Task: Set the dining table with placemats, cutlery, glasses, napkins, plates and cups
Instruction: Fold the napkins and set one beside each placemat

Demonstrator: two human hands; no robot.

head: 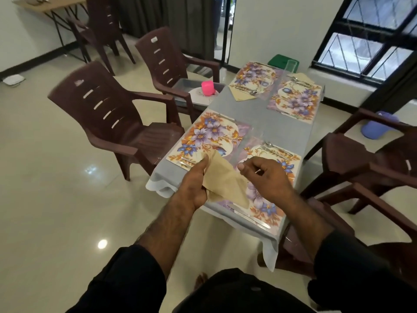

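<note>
Two hands hover over the nearest floral placemat (pixel 259 197): the left hand (pixel 194 184) grips a beige napkin (pixel 223 179), the right hand (pixel 264 175) beside it loosely curled, holding nothing, with folded napkins (pixel 242 93) on the far settings.

No legible text or labels.

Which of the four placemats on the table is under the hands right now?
The nearest placemat, at the table's near right corner. The left hand holds a beige napkin over it; the other three lie uncovered.
</note>
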